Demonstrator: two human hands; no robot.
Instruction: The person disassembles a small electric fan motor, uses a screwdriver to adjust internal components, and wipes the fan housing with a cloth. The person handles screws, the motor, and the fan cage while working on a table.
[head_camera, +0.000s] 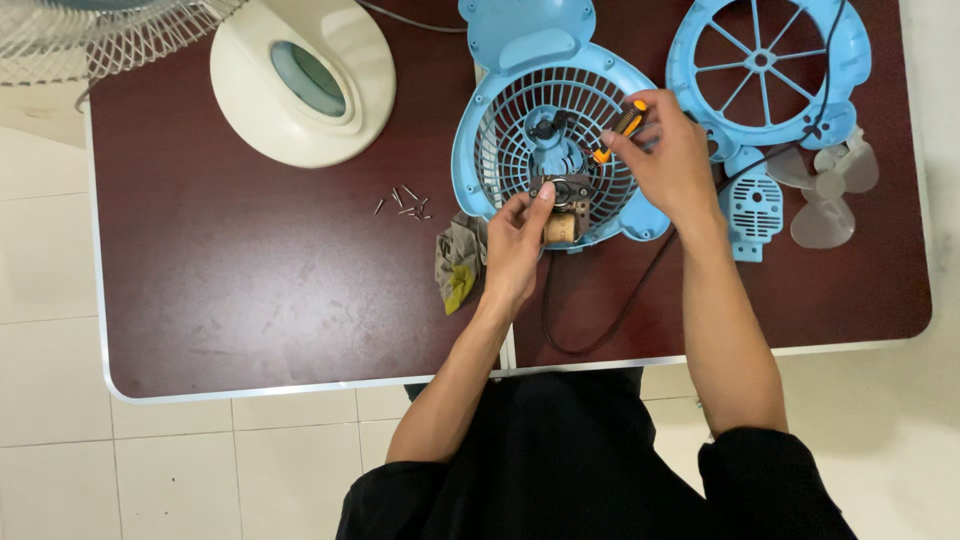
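Closest to the camera is the person's dark top, with both bare forearms reaching away over the near edge of the dark reddish surface (250, 300).

The left hand (515, 240) comes in from the near side, fingers closed narrow around the small fan motor (562, 205), thumb up against its brown metal frame and copper coil. The motor sits at the near part of the blue fan grille (520, 130), just beyond the left fingertips.

The right hand (668, 155) is a bit farther and to the right, pinched around an orange and black screwdriver (620, 128). Its long axis runs diagonally, handle far-right, tip pointing near-left down toward the motor. So the tip sits just right of and beyond the motor; the left hand is the one already on it.

Left of the hands there's a crumpled rag (458, 262) and a loose pile of screws (405, 202). Off to the right: a black cord (620, 310), a blue rear guard (765, 65) and clear fan blades (825, 195). Far left is a cream fan base (300, 80).
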